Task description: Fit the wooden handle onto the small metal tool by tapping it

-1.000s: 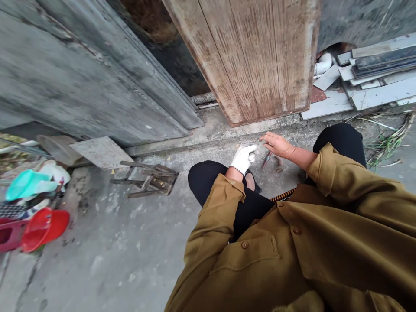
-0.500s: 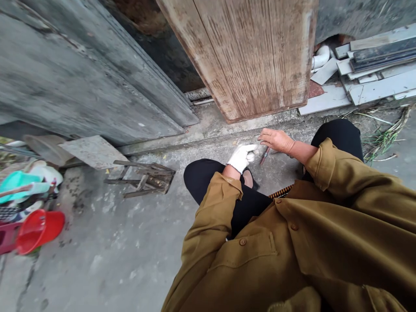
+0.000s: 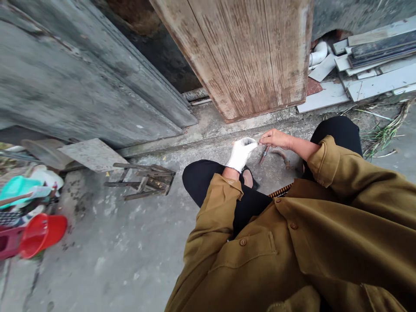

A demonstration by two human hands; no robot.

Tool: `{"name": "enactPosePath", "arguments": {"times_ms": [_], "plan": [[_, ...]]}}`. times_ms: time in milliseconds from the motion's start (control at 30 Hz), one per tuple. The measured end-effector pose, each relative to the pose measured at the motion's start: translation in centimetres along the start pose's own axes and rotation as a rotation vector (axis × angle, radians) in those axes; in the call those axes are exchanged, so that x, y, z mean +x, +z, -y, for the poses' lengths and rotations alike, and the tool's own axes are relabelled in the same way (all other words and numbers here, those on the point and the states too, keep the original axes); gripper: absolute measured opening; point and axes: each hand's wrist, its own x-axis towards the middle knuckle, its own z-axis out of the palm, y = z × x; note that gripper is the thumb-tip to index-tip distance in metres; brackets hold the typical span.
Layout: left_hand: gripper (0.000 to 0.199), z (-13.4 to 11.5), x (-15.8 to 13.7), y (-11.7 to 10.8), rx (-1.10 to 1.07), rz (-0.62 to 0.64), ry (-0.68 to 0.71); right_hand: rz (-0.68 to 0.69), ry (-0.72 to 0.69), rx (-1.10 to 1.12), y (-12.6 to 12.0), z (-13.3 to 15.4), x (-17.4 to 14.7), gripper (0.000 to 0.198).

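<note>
Pinching at fingertip level, the bare right hand (image 3: 275, 138) is closed against the fingertips of the white-gloved left hand (image 3: 239, 154), itself curled; what is gripped cannot be told. A red-handled tool (image 3: 264, 154) lies on the concrete just below.

A rough outdoor yard by an old building. Just beyond the fingers (image 3: 251, 145) stands a weathered wooden door (image 3: 247, 56) on a concrete floor (image 3: 130, 242). Stacked tile offcuts (image 3: 364, 65) lie further right, plastic basins (image 3: 35, 234) far left.
</note>
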Motion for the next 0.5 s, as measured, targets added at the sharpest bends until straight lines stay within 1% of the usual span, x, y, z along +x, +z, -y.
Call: {"name": "enactPosePath", "arguments": {"times_ms": [33, 67, 100, 167, 233, 300, 400, 500], "plan": [[0.024, 0.00, 0.00, -0.03, -0.038, 0.009, -0.016, 0.022, 0.021, 0.050, -0.02, 0.03, -0.02, 0.022], [0.026, 0.02, -0.02, -0.09, -0.090, 0.025, -0.042, 0.035, -0.004, 0.070, -0.05, 0.06, -0.03, 0.021], [0.027, 0.06, -0.05, -0.17, -0.142, 0.038, -0.071, 0.038, -0.064, 0.059, -0.09, 0.09, -0.03, 0.019], [0.027, 0.18, -0.13, -0.40, -0.216, 0.066, -0.125, 0.017, -0.232, -0.036, -0.16, 0.18, -0.03, 0.015], [0.025, 0.34, -0.18, -0.63, -0.254, 0.098, -0.161, -0.036, -0.382, -0.168, -0.19, 0.28, -0.01, 0.012], [0.024, 0.49, -0.18, -0.77, -0.284, 0.131, -0.188, -0.089, -0.483, -0.279, -0.22, 0.34, 0.00, 0.011], [0.022, 0.55, -0.13, -0.76, -0.341, 0.159, -0.239, -0.157, -0.575, -0.384, -0.34, 0.28, -0.03, 0.016], [0.018, 0.43, -0.12, -0.56, -0.400, 0.155, -0.293, -0.159, -0.633, -0.479, -0.55, 0.13, -0.21, 0.022]]}}
